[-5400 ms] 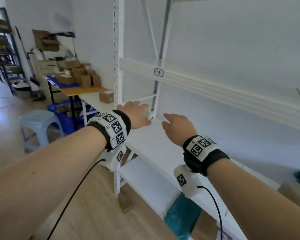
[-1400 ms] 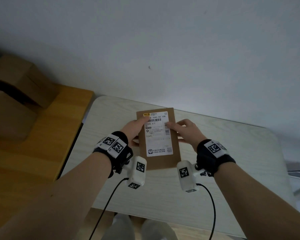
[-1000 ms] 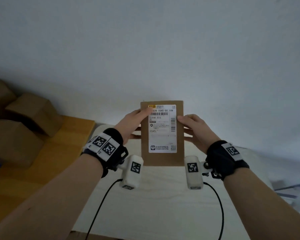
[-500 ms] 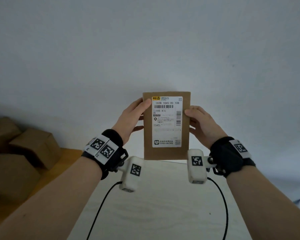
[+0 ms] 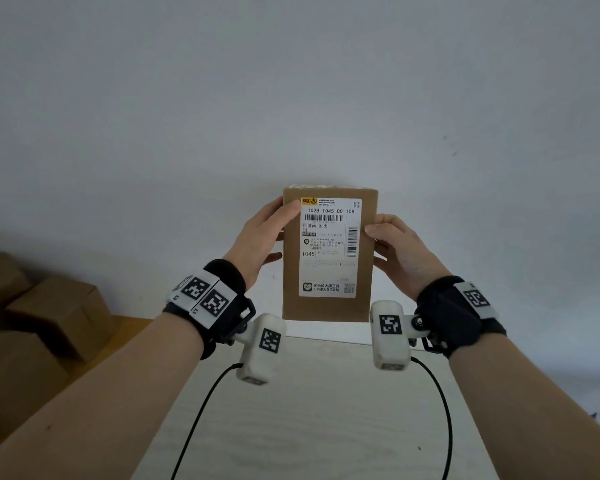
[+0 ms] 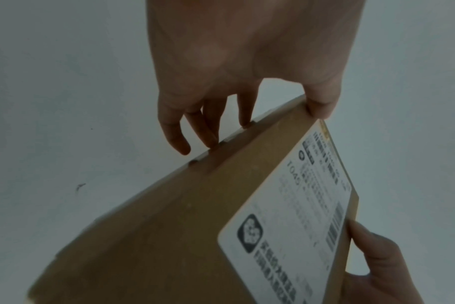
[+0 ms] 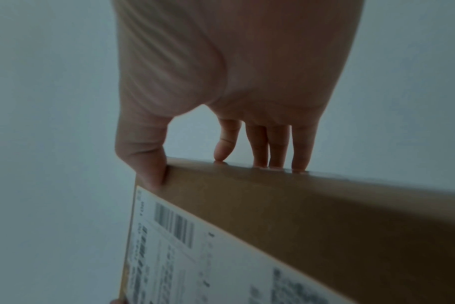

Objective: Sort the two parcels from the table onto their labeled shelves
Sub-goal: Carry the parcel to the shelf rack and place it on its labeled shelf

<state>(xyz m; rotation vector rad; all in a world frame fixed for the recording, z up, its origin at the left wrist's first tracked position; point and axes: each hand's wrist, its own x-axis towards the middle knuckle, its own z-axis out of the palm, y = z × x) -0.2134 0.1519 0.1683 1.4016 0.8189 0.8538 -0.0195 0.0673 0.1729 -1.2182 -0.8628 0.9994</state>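
A: Cardboard first, in the head view: brown boxes (image 5: pixel 45 327) are piled at the left on an orange-brown surface (image 5: pixel 118 337), beside the pale table (image 5: pixel 326 410) below the wrists. A plain grey-white wall (image 5: pixel 291 81) fills everything behind.

B: And the parcel (image 5: pixel 329 254)?

A: It is held upright above the table's far edge, its white label (image 5: pixel 329 247) facing the camera. "T045" reads clearly; the small print does not. The left hand (image 5: pixel 260 244) grips its left edge, thumb on the front, and the right hand (image 5: pixel 402 251) grips the right edge likewise. The other fingers are hidden behind.

B: The left wrist view?

A: Dim and blurred. The left hand (image 6: pixel 247 61) pinches the parcel (image 6: pixel 169 226): thumb at the label corner, fingers on the back edge. The right hand (image 6: pixel 382 267) is cut off at the frame's corner.

B: The right wrist view?

A: The right hand (image 7: pixel 234 72) clasps the parcel (image 7: pixel 312 216), thumb on the front, four fingers behind. The label (image 7: pixel 195 257) is too blurred to read.
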